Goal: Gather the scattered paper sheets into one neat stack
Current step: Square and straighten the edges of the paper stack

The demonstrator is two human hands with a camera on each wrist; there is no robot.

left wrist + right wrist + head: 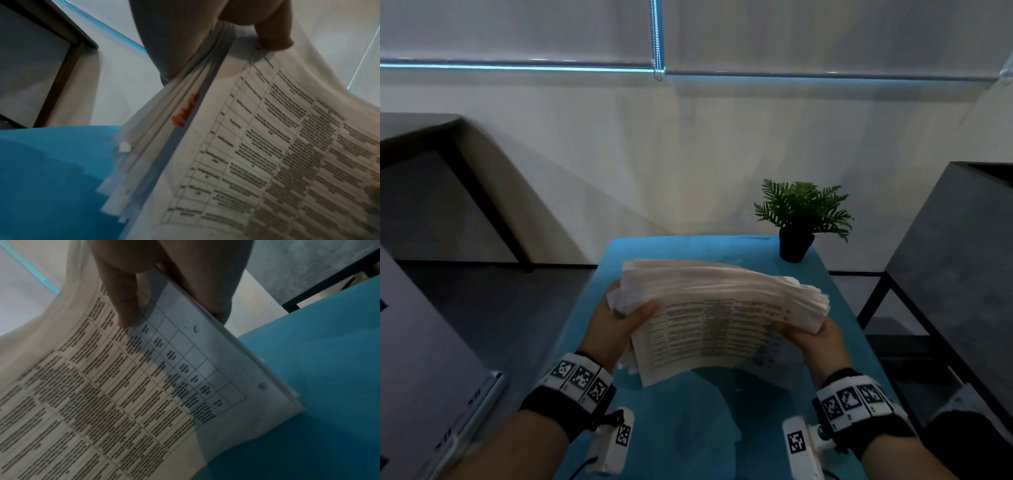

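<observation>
A thick stack of paper sheets with a printed table on the top page hangs above the blue table, bowed upward in the middle. My left hand grips its left end, thumb on top, where the edges are uneven and fanned. My right hand grips the right end, thumb on the top page. In the left wrist view the sheet edges are staggered and an orange mark shows between them. In the right wrist view my thumb presses the top sheet and the right edges look fairly even.
A small potted plant stands at the table's far right corner. A dark grey table is to the right, another dark-framed table at the far left. A white board leans at the near left.
</observation>
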